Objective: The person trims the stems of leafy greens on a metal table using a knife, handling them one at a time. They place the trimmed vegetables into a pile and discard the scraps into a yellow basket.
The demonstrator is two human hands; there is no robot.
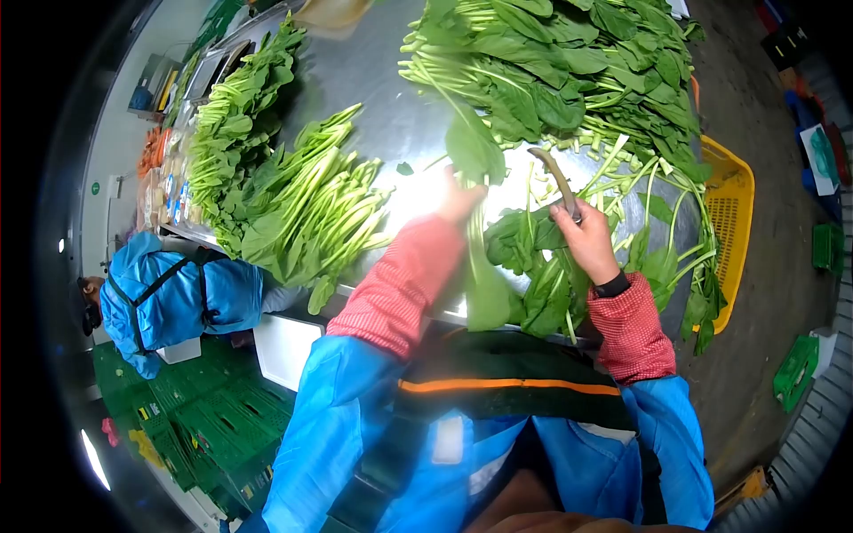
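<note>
My left hand (459,197), smeared by motion, is closed around leafy green stalks (477,218); one broad leaf rises above the fingers and others hang below. To its right, my right hand (588,242) grips a small curved knife (557,173) with a dark blade that points up and away. Loose leaves (520,242) and trimmed stems (684,258) lie around and beneath the right hand. Short cut stem pieces (591,142) are scattered on the metal table (369,75) beyond the knife.
A large heap of leafy greens (569,71) covers the far right. Bundled greens (311,204) lie at left. A yellow crate (730,231) stands beyond the right edge. Left of the table are a person in blue (178,289), green crates (222,435) and a white container (289,351).
</note>
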